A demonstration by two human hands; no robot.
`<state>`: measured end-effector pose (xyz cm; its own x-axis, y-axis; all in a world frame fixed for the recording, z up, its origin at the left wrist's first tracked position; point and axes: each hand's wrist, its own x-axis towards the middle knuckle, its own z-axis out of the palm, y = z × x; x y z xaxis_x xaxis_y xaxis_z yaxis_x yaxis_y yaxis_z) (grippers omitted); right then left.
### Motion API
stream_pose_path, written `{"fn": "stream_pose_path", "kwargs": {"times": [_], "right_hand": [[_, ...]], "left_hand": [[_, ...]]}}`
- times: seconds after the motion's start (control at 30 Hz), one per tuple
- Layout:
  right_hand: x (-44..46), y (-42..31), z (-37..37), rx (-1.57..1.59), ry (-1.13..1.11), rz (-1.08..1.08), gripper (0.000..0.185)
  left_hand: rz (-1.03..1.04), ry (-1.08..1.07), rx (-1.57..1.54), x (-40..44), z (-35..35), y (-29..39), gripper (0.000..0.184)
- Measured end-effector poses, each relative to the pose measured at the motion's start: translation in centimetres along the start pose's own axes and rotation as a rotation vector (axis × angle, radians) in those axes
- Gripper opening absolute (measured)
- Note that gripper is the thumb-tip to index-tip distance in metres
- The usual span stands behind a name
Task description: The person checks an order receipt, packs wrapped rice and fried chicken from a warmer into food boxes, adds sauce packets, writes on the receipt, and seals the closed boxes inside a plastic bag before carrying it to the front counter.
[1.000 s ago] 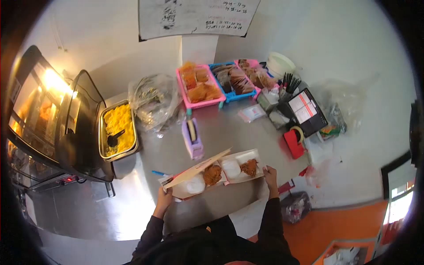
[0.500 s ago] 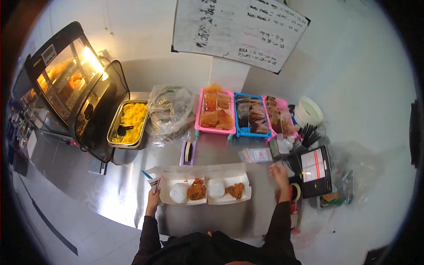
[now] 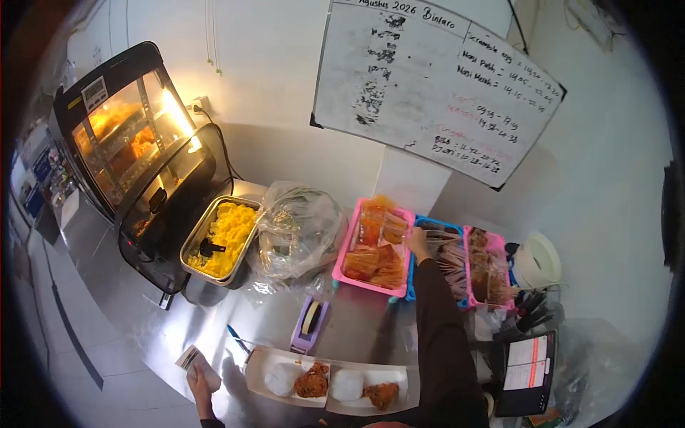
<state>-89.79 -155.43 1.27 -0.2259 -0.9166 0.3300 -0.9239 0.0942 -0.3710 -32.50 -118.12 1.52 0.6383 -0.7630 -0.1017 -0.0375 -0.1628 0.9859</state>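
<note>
Left hand [image 3: 204,380]: now drawn clear of the boxes, to the left of them, fingers closed on a printed paper slip [image 3: 191,358], the slip pinched upright and its printed end uppermost. Right hand [image 3: 419,244]: moved from the counter's right side to the far row of baskets, arm outstretched past the right-hand box; fingers at the adjoining rims of a pink basket [image 3: 367,285] and a blue basket [image 3: 409,286]. Grip of the right hand: partly turned from sight; whether it is spread, pressed together or pinching a packet cannot be told. Left-hand box [image 3: 285,356]: white card, open, nearest the wearer, holding one white rounded mound [image 3: 282,379] and one browned, crusted piece [image 3: 312,382]. Right-hand box [image 3: 409,392]: open, set against the first, with a like white mound [image 3: 347,384] and browned piece [image 3: 381,395]. Effect of the change: both boxes rest on the counter with neither hand on them, contents uncovered, while the reach is centred on the baskets. Pink basket contents: orange packets [image 3: 373,264]. Blue basket contents: darker packets [image 3: 452,257]. Beyond the boxes: one purple tape dispenser [image 3: 305,341], one blue pen [image 3: 237,338] beside the left-hand box. Farther left: one metal tray [image 3: 187,257] of yellow food [image 3: 232,232], a black utensil [image 3: 209,247] in it.
</note>
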Motion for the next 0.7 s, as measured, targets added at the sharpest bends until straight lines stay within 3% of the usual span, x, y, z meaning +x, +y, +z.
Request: {"fn": "stream_pose_path", "kwargs": {"times": [0.1, 0.23, 0.3, 0.47, 0.53, 0.63, 0.7], "right_hand": [[-0.3, -3.7, 0.8, 0.436, 0.250, 0.080, 0.019], [0.4, -4.7, 3.7, 0.448, 0.400, 0.180, 0.010], [0.7, -4.6, 3.0, 0.503, 0.419, 0.106, 0.007], [2.0, -5.4, -5.7, 0.524, 0.499, -0.045, 0.005], [1.9, -5.4, -9.5, 0.757, 0.454, -0.144, 0.004], [-3.1, -7.6, -17.4, 0.896, 0.330, -0.183, 0.009], [-8.2, -9.9, -23.1, 0.934, 0.261, -0.186, 0.011]], "left_hand": [[-0.007, 0.140, -0.008, 0.7, -2.2, -0.7, 0.034], [0.034, 0.160, -0.079, 1.4, -2.7, -0.5, 0.033], [0.035, 0.133, -0.092, 1.3, -2.1, 0.0, 0.034], [0.021, 0.074, -0.134, 1.2, -0.9, 2.5, 0.035], [0.044, 0.086, -0.176, 1.7, -0.9, 2.0, 0.035], [0.080, 0.001, -0.184, 1.3, -0.8, 3.7, 0.038], [0.071, 0.070, -0.253, 0.8, -0.4, 3.9, 0.038]]}}
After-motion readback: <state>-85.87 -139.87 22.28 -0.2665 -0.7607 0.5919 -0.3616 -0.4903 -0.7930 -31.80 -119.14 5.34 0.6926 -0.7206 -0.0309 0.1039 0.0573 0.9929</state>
